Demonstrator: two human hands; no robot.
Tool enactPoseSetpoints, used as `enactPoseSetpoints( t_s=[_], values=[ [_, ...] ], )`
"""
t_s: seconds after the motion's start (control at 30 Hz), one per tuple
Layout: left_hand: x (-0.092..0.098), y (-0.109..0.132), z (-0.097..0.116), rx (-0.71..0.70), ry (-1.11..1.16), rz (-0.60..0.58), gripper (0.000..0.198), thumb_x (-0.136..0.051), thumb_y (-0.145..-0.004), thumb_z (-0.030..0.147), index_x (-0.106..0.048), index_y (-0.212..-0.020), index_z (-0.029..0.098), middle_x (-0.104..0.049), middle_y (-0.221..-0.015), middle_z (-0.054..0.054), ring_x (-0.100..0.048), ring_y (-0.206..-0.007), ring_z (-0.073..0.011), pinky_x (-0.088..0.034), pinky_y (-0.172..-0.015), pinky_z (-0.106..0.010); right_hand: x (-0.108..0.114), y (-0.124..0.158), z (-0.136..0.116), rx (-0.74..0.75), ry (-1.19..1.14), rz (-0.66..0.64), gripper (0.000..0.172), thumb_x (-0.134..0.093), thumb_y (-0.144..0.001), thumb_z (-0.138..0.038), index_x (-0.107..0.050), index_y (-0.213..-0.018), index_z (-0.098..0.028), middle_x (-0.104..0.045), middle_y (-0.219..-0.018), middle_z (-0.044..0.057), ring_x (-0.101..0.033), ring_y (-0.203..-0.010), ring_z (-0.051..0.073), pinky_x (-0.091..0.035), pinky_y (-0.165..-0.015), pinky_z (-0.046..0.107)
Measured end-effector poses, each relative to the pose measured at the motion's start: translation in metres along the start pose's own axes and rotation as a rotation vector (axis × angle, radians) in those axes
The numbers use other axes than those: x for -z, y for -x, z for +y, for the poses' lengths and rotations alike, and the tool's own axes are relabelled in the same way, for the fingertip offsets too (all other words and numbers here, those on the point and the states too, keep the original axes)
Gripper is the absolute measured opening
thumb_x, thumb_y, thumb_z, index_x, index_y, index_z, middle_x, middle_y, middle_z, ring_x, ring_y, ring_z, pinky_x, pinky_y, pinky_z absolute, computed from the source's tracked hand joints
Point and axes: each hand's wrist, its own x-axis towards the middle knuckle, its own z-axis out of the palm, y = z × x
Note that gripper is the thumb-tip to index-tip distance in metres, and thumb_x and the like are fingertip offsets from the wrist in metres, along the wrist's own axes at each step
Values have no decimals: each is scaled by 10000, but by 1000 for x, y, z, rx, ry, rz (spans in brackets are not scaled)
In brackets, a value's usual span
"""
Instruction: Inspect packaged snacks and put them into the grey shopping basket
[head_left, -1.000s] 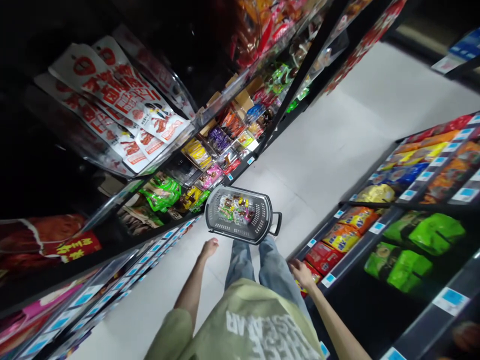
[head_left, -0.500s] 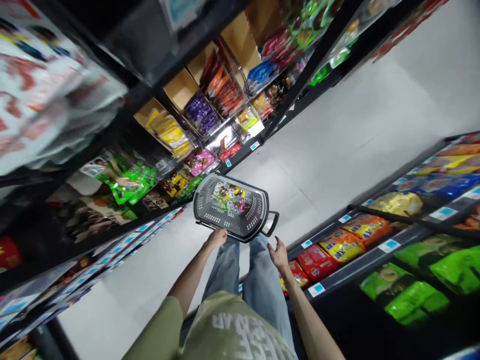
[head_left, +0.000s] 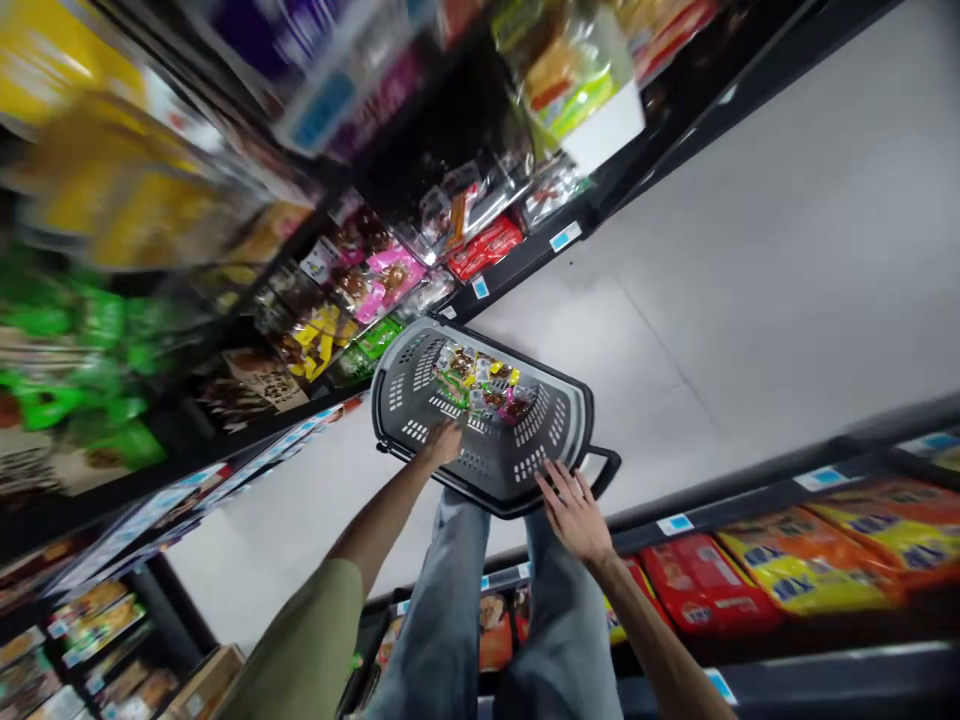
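Observation:
A dark grey plastic shopping basket (head_left: 551,425) with perforated walls stands on the pale floor between two shelf rows. Small colourful snack packets (head_left: 480,380) lie in its bottom. My left hand (head_left: 444,442) reaches down inside the basket against its near wall, fingers curled; whether it grips anything is unclear. My right hand (head_left: 576,505) hovers at the basket's near rim beside the black handle (head_left: 606,470), fingers spread, holding nothing. My legs in blue jeans (head_left: 450,610) are below the basket.
A shelf unit (head_left: 517,262) full of snack bags runs along the left, blurred by motion. On the right a low shelf holds red and yellow-orange packets (head_left: 757,580) behind blue price tags. Pale tiled floor (head_left: 750,250) stretches ahead.
The view has tilted down and moved closer to the basket. Both hands went from hanging at my sides to the basket: the left into it, the right to its rim.

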Motion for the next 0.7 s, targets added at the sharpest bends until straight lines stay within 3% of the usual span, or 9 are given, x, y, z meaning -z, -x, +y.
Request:
enactPoseSetpoints(
  t_s=[0.1,0.2,0.37,0.53,0.7],
  values=[
    [-13,-61,-43,-27,-45,66,204,-660,-862,78,-672,-1064,102,-546,-1413,-140,-454,-1364,-282,-355,-1148,-540,-40,-18,30,52,-53,-32,516,-427,-979,-184,-478,-1490,-235,-304,-1615,43,-291,-1499,262,-146,-1236,475],
    [-31,-123,-84,-69,-71,133,308,-564,-859,-45,-628,-1138,69,-437,-1525,-161,-353,-1442,-276,-245,-1195,-562,-73,-21,57,28,-106,-57,490,-493,-964,-246,-530,-1452,-275,-422,-1548,22,-391,-1446,280,-194,-1204,457],
    [-65,-197,-124,-146,-91,156,359,-450,-873,-84,-586,-1187,25,-419,-1532,-191,-284,-1477,-262,-151,-1225,-497,-100,-4,79,-26,-237,-83,431,-609,-918,-293,-625,-1340,-378,-593,-1398,-26,-527,-1339,294,-254,-1143,438],
    [-84,-227,-133,-140,-133,172,460,-374,-888,-39,-537,-1311,43,-465,-1464,-225,-328,-1438,-332,-212,-1178,-559,-102,0,77,30,-148,56,434,-631,-910,-273,-627,-1327,-394,-643,-1333,-36,-603,-1246,269,-238,-1122,406],
    [-72,-222,-134,-77,-246,157,475,-361,-888,20,-540,-1327,-2,-588,-1270,-270,-432,-1320,-367,-285,-1120,-567,-93,-13,64,112,-45,271,335,-604,-940,-258,-675,-1265,-288,-695,-1276,-2,-600,-1219,216,-204,-1153,377]
  ],
)
